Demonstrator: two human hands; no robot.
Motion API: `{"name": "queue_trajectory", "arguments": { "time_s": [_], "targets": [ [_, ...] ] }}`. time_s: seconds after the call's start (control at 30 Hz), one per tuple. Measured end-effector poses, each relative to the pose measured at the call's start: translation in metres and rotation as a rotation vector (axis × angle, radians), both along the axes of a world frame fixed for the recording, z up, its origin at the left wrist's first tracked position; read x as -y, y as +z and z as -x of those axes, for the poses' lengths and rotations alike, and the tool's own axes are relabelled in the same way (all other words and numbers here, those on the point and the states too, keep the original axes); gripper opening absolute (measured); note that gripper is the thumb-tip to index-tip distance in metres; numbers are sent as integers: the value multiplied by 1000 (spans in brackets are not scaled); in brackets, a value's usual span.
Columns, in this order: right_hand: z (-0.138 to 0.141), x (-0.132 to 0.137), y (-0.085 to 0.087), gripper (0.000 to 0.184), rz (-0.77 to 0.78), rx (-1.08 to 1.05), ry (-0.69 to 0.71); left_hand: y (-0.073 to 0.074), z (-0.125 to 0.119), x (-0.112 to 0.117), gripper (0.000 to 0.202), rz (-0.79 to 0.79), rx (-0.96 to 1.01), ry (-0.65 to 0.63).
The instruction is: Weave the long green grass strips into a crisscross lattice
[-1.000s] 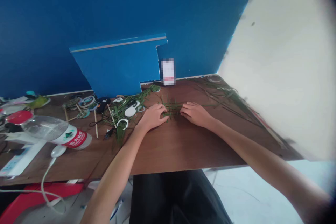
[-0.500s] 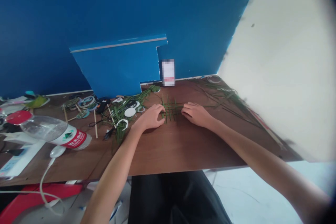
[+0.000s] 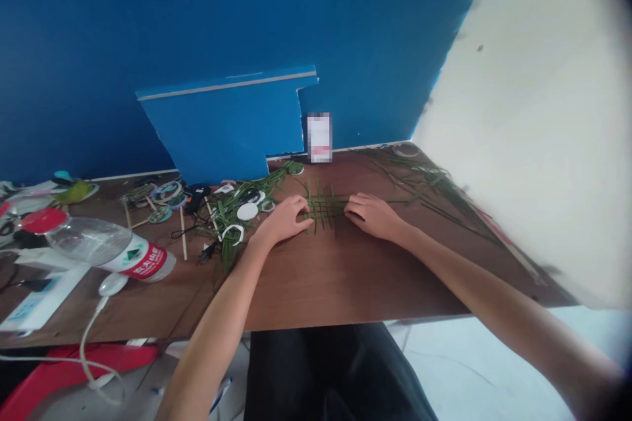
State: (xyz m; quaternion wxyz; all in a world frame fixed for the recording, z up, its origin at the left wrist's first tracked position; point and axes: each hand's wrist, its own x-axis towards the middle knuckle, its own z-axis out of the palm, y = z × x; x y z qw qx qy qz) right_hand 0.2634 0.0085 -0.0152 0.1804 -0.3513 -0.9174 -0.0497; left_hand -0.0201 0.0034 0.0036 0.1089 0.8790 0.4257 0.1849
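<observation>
One woven leaf lattice [image 3: 323,206] lies flat on the table [image 3: 316,276], its longer strands running left to right, between two hands. The left hand [image 3: 282,222] and right hand [image 3: 374,216] rest palm-down, unclenched, fingertips on its opposite edges. One capped bottle [image 3: 106,247] lies on its side, contents indiscernible.

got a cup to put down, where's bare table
Bare wood between the forearms, from the woven strips to the table's near edge; more between bottle and left forearm. Crowded: leaves and rings beside the left hand, grass far right.
</observation>
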Motion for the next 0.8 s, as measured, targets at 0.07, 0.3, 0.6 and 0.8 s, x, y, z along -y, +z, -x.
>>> {"name": "queue_trajectory", "arguments": {
  "time_s": [0.07, 0.3, 0.6, 0.8],
  "targets": [
    [-1, 0, 0, 25, 4, 3, 1, 0, 1, 0, 24, 9, 8, 0],
    [-2, -1, -2, 25, 12, -10, 5, -1, 7, -3, 23, 23, 41, -37],
    [-1, -1, -2, 25, 1, -12, 14, 1, 5, 0, 25, 23, 1, -44],
    [-2, -1, -2, 25, 2, -25, 10, 10, 7, 3, 41, 126, -23, -65]
  ]
}}
